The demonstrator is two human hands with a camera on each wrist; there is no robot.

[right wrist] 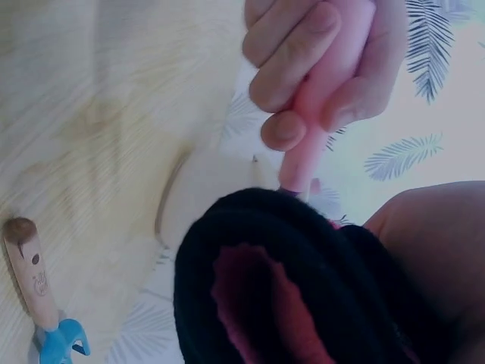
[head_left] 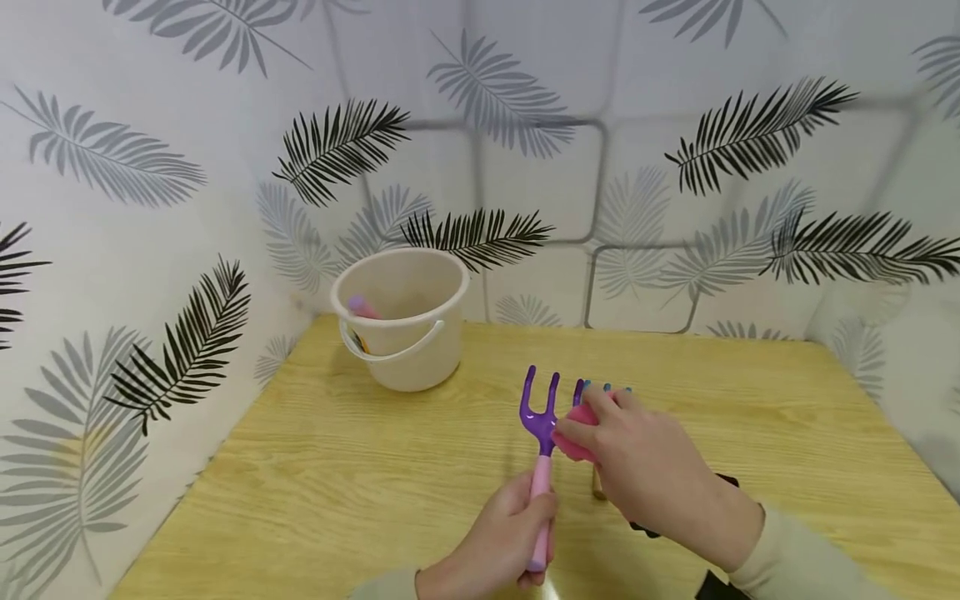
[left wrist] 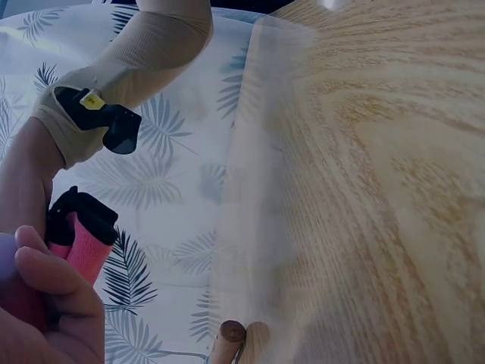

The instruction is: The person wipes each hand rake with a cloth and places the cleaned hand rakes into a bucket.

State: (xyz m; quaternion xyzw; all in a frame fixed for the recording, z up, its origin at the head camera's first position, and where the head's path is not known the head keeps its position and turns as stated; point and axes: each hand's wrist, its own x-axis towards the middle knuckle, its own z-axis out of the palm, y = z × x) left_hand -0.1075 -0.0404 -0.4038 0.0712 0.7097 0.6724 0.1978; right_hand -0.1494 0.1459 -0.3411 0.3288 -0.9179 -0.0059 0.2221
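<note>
A small hand fork (head_left: pixel 542 425) with purple tines and a pink handle stands tilted upward above the table. My left hand (head_left: pixel 506 533) grips it by the handle. Beside the tines, my right hand (head_left: pixel 652 458) holds a bunched pink cloth (head_left: pixel 576 442) against the fork's head. Black material shows around the pink cloth (right wrist: pixel 250 205) in the right wrist view. Behind my right hand, a second fork with a wooden handle (right wrist: pixel 34 277) and blue head (right wrist: pixel 64 341) lies on the table; in the head view my hand hides most of it.
A cream bucket (head_left: pixel 416 358) with a lowered handle stands at the table's back left. A pink and lilac item (head_left: pixel 363 307) shows inside it. The wood-grain table (head_left: pixel 300 467) meets leaf-patterned sheeting (head_left: pixel 525 283) at the back and left.
</note>
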